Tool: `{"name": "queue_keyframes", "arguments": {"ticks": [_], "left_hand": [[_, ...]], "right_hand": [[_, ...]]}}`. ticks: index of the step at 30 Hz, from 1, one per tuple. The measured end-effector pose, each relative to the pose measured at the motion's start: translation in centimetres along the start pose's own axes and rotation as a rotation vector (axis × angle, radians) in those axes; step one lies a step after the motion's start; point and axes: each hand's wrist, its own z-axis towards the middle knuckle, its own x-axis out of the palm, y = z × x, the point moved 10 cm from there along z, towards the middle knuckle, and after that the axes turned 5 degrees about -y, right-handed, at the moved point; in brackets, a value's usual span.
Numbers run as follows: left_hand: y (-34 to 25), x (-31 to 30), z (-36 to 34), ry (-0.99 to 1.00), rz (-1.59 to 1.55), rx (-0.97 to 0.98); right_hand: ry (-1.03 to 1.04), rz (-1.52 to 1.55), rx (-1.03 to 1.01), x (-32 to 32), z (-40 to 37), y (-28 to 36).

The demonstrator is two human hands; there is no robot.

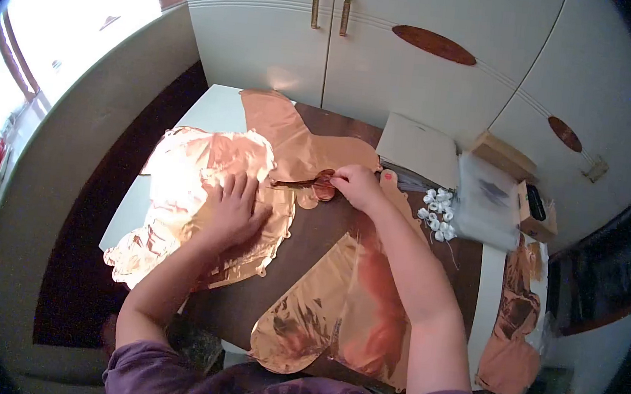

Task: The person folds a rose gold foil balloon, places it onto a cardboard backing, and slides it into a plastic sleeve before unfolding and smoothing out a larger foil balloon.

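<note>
Several flat rose-gold foil balloons lie on the brown table. My left hand [234, 208] rests on a crinkled, brightly shining foil balloon [209, 156], its fingers spread. My right hand [358, 186] is closed in a pinch on the end of a small folded foil piece [323, 186], which looks like a balloon's tail. Beyond both hands is a smooth, curved foil balloon [309, 143]. Closer to my body, a large glossy foil balloon [320, 304] lies under my right forearm, which hides part of it.
White curled ribbon pieces [439, 213] lie right of my right hand. Behind them are a pale flat stack [419, 150], a clear plastic packet [486, 198] and a small open box [536, 211]. More foil [512, 345] hangs at the table's right edge. Cabinet doors [269, 48] stand behind.
</note>
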Motion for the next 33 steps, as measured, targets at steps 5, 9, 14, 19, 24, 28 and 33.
{"name": "queue_keyframes", "arguments": {"ticks": [5, 9, 14, 19, 24, 28, 33], "left_hand": [[-1.4, -1.4, -6.7, -0.034, -0.12, 0.15], [-2.9, -4.6, -7.3, -0.087, -0.233, 0.195], [-6.8, -7.1, -0.1, -0.248, -0.409, 0.324], [-8.6, -3.2, 8.3, -0.368, -0.395, 0.406], [-8.0, 2.1, 13.0, -0.188, -0.337, 0.377], [-7.7, 1.4, 13.4, -0.17, -0.321, 0.356], [-1.6, 1.1, 17.2, -0.184, -0.814, -0.12]], "right_hand": [[-0.072, 0.105, 0.067, -0.6, -0.3, -0.8], [-0.105, 0.118, 0.078, -1.2, -0.4, -0.1], [-0.174, -0.013, -0.152, -1.4, 0.1, 2.0], [-0.208, -0.134, -0.264, -2.3, -0.4, 4.8], [-0.496, -0.484, -0.452, -3.4, -1.2, 8.9], [-0.381, -0.626, -0.287, -1.0, -1.1, 6.2], [-0.36, -0.784, -0.098, -2.8, -2.2, 5.2]]}}
